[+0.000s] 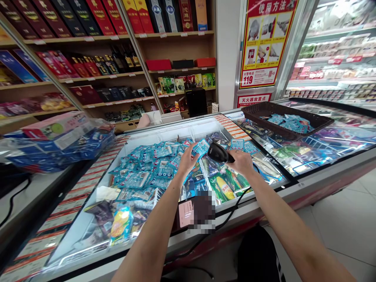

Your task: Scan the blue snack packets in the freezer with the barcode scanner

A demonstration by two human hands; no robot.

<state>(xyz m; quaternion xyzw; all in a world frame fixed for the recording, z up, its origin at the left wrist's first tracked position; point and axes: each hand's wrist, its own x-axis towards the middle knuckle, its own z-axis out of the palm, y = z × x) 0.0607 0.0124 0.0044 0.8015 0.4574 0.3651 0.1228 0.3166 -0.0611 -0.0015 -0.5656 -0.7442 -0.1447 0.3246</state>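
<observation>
My right hand (pixel 243 162) grips a black barcode scanner (pixel 219 153) over an open chest freezer (pixel 164 129), its head aimed left. A black cable (pixel 235 205) runs from it over the freezer's front edge. My left hand (pixel 188 158) holds up a small blue packet (pixel 201 147) in front of the scanner head. Below both hands lies a heap of several similar blue packets (pixel 147 168) in the freezer's left compartment. Green and yellow frozen packs (pixel 226 184) lie under my right hand.
A black basket (pixel 258 109) with more blue packets rests on the freezer's glass lid at the right. A pink device (pixel 186 213) lies on the front rim. Wrapped boxes (pixel 58 141) sit on the counter at left. Shelves of boxed goods stand behind; tiled floor is at right.
</observation>
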